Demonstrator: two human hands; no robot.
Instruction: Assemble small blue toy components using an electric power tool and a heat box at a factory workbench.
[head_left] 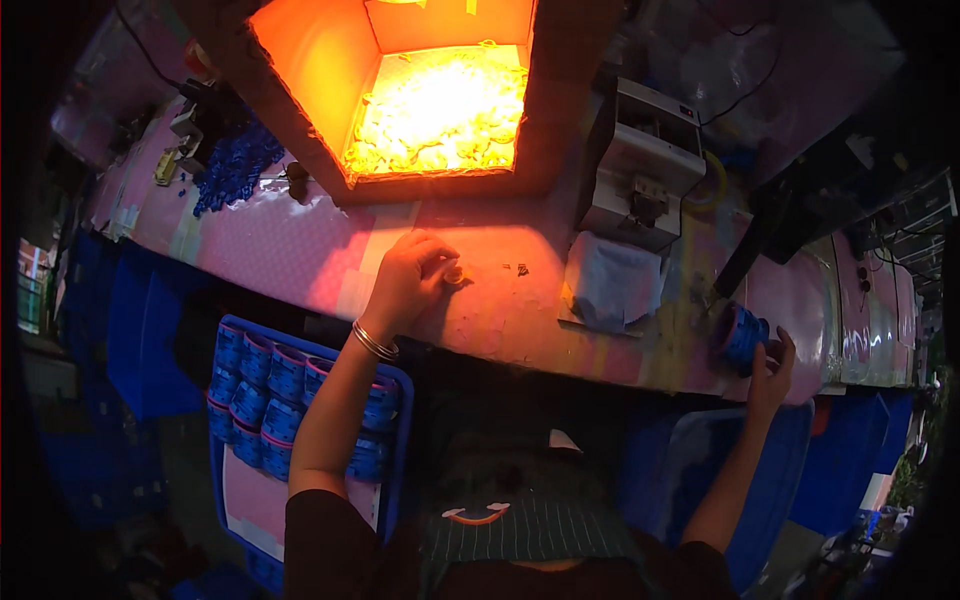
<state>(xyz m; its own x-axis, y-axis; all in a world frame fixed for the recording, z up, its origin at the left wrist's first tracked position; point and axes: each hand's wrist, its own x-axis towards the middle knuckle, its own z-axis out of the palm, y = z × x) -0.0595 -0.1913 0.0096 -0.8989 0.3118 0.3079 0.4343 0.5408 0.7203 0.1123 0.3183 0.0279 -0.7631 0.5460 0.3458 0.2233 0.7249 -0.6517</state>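
On the lit stretch of the table, my left hand (408, 280) pinches a small yellowish ring-shaped piece (456, 274) between thumb and fingertips. A few tiny dark bits (517, 269) lie just to its right. Out to the right, my right hand (774, 368) has its thumb and fingers around the near end of a blue cylindrical part (740, 338). That part lies on its side below a dark slanted machine arm (750, 245). Shadow blurs the exact contact of the right fingers.
Straight ahead, a cardboard box (310, 110) glows orange over a heap of small pieces. A white bench machine (645, 165) stands right of it. Several blue cylinders fill part of a blue crate (222, 480) at my left. A dark blue pile (235, 170) lies far left.
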